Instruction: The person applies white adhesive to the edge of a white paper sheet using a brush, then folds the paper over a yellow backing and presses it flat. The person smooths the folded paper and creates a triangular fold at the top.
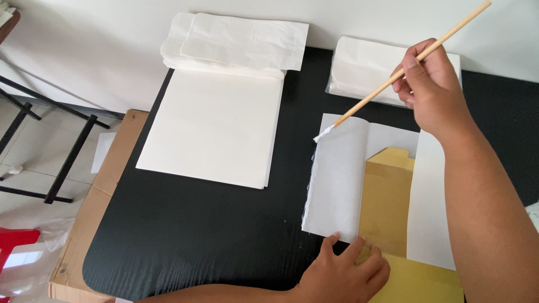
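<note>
- The brush (401,71) is pinched in the curled right hand (429,84), bristles touching the folded white flap (337,179).
- The flap's near edge is pressed by the left hand (345,272), fingers spread flat, partly over the yellow card template (387,196).

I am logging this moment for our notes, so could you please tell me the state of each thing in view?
Left hand: pressed flat on the folded white sheet.
Right hand: gripping the brush.
Brush: tilted, bristles at the sheet's top edge.
Folded white sheet: left flap folded over the yellow template.
Yellow template: partly covered.
Large paper stack: flat, untouched.
Paper bag piles: stacked.
</note>
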